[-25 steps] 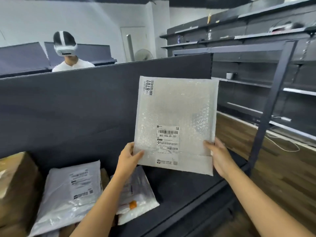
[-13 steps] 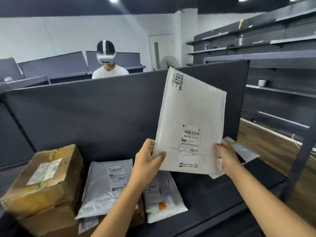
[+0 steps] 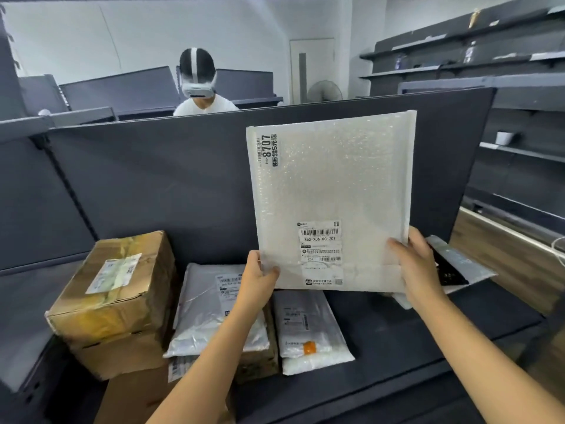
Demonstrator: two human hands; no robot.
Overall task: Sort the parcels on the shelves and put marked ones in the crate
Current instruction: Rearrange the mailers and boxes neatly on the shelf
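Holding a bubble mailer (image 3: 331,191) upright by its bottom corners, left hand (image 3: 260,281) and right hand (image 3: 417,264) both pinching thin edges. Floppy thing could sag or slip onto the parcels (image 3: 308,328) below the hands. No crate visible, so it may land wrong.

White bubble mailer (image 3: 330,191) upright between left hand (image 3: 258,281) and right hand (image 3: 419,267).

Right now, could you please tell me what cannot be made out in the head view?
- Crate: not in the head view at all.
- White bubble-wrap mailer: fine print on its label is too small; its back faces away.
- Grey plastic mailer bag: mostly hidden behind that mailer and the right hand.
- Lower brown cardboard box: label hidden under the upper box.
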